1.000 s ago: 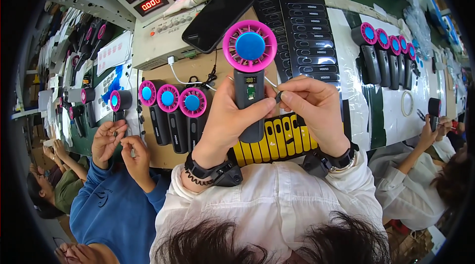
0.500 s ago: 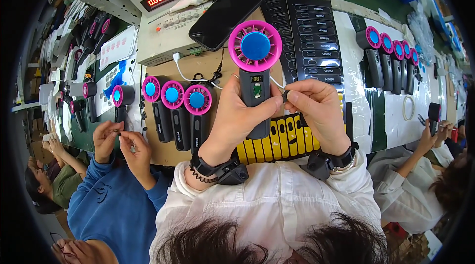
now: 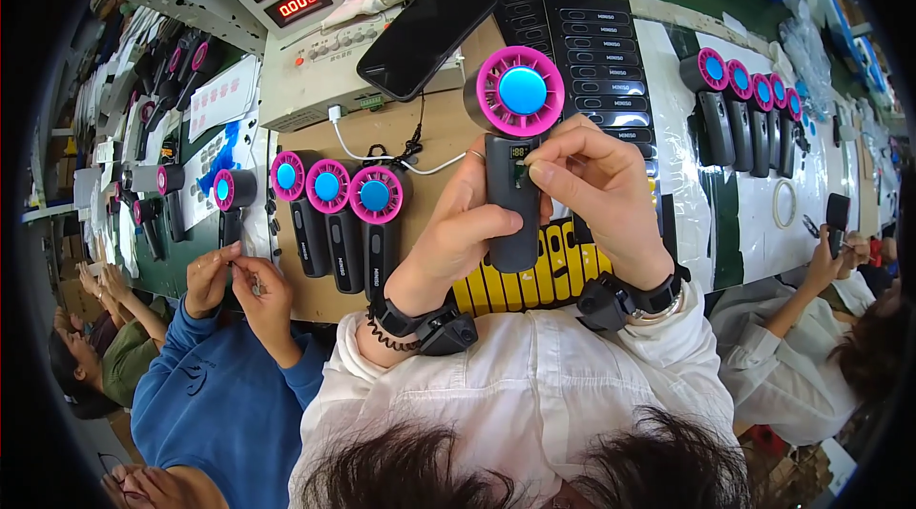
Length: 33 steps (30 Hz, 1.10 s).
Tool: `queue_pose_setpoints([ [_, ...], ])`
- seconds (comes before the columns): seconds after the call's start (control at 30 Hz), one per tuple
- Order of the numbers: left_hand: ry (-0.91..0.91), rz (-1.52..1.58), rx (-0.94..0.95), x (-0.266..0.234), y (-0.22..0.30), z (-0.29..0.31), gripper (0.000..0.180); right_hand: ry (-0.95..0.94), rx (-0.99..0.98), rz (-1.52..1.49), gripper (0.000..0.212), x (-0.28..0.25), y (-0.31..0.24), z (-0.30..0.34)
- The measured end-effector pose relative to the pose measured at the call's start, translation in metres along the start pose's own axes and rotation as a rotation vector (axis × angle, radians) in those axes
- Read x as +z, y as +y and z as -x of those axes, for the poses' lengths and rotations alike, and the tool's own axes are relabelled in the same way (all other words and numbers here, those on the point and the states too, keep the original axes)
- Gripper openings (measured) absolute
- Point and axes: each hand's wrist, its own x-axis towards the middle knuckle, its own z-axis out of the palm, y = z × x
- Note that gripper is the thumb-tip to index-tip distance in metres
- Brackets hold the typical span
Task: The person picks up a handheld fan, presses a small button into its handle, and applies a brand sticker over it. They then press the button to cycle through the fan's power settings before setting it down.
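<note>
Upright in front of me is a black handheld fan with a pink grille and a blue centre disc. My left hand is closed around its handle, the thumb lying across the front. Below a small display, a cutout in the handle shows a bit of green circuit board. My right hand pinches at this cutout, thumb and fingertips touching the handle. The small dark piece it held earlier is mostly hidden by the fingers.
Three similar fans lie to the left. Behind are a black phone on a metered power box, a white cable and black strips. Yellow strips lie beneath my hands. Co-workers sit on both sides; more fans stand right.
My right hand has moved left, bringing its pinched fingers from beside the fan onto the handle's cutout. The fan has shifted slightly right in my left hand.
</note>
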Motion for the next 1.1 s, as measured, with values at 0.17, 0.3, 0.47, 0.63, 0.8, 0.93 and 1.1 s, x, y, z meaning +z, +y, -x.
queue_pose_setpoints([
  [0.17, -0.047, 0.003, -0.048, -0.002, 0.001, -0.002, 0.065, 0.009, 0.060, 0.035, 0.004, 0.000, 0.002, -0.002],
  [0.3, -0.029, 0.002, -0.020, 0.001, 0.002, -0.002, 0.065, 0.011, 0.027, 0.047, 0.004, 0.000, 0.004, -0.003],
  [0.47, -0.042, 0.031, -0.064, -0.002, 0.001, -0.004, 0.065, 0.029, -0.113, 0.192, 0.007, -0.002, 0.007, -0.004],
  [0.63, -0.059, 0.068, -0.103, -0.003, 0.002, -0.004, 0.068, 0.102, -0.446, 0.520, 0.014, -0.002, 0.010, -0.004],
  [0.8, -0.072, 0.071, -0.114, -0.008, 0.002, -0.004, 0.070, 0.158, -0.575, 0.651, 0.021, 0.000, 0.005, 0.000],
  [0.93, -0.077, 0.080, -0.115, -0.008, 0.002, -0.002, 0.070, 0.132, -0.694, 0.777, 0.026, -0.002, 0.004, 0.001],
  [1.1, 0.004, 0.083, -0.102, -0.004, 0.002, -0.001, 0.067, 0.066, -0.732, 0.862, 0.027, -0.006, 0.002, 0.002],
])
